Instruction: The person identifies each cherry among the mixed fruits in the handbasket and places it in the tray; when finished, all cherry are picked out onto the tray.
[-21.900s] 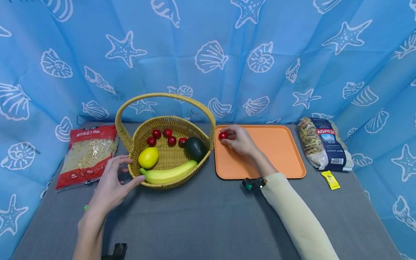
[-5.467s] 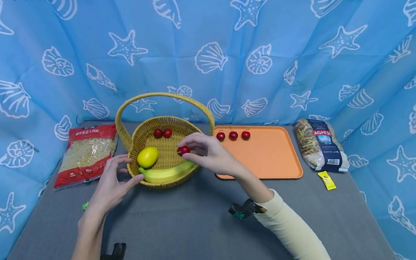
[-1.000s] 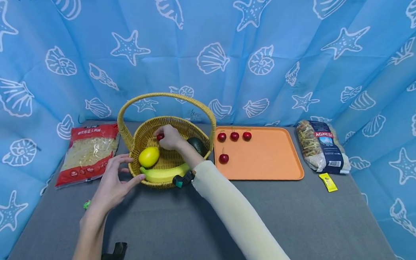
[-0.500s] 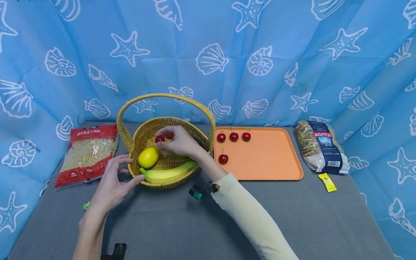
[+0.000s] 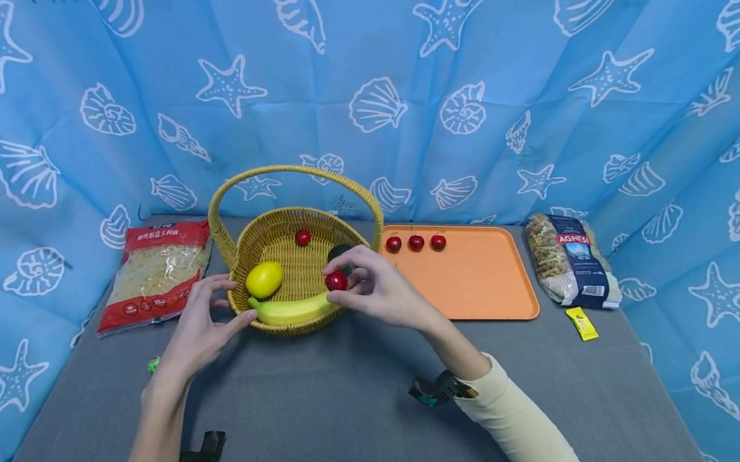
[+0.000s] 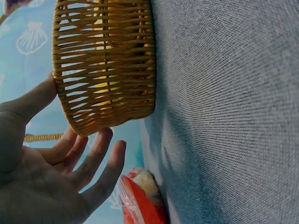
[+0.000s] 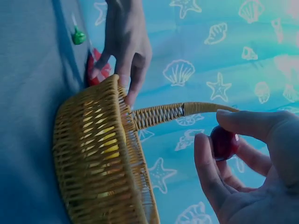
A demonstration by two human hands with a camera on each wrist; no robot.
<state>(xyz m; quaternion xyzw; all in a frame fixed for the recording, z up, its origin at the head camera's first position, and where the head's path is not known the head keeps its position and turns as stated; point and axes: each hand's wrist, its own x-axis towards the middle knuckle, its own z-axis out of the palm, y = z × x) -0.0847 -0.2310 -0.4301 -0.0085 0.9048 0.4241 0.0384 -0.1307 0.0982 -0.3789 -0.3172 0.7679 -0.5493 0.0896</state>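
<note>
My right hand (image 5: pixel 380 287) pinches a cherry (image 5: pixel 336 281) between thumb and fingers, above the front right of the wicker basket (image 5: pixel 306 329). The right wrist view shows this cherry (image 7: pixel 224 143) lifted clear of the rim. My left hand (image 5: pixel 201 330) grips the basket's left rim, thumb at the front and fingers round the side, as the left wrist view also shows. Inside the basket are a lemon (image 5: pixel 263 280), a banana (image 5: pixel 292 310), one cherry (image 5: pixel 303 237) at the back and an avocado (image 5: pixel 338 253) partly covered by my right hand.
Right of the basket lies an orange tray (image 5: pixel 474 274) with three cherries (image 5: pixel 416 243) in a row. A red pasta bag (image 5: pixel 156 272) is at left, an AGNESI pasta bag (image 5: pixel 575 257) at right, with a small yellow packet (image 5: pixel 582 323) before it. The basket's handle (image 5: pixel 290 168) arches high.
My right hand has taken a cherry from the back of the basket and brought it forward and right to the front rim. Earlier, cherries went one by one to the tray. The left hand stays put.
</note>
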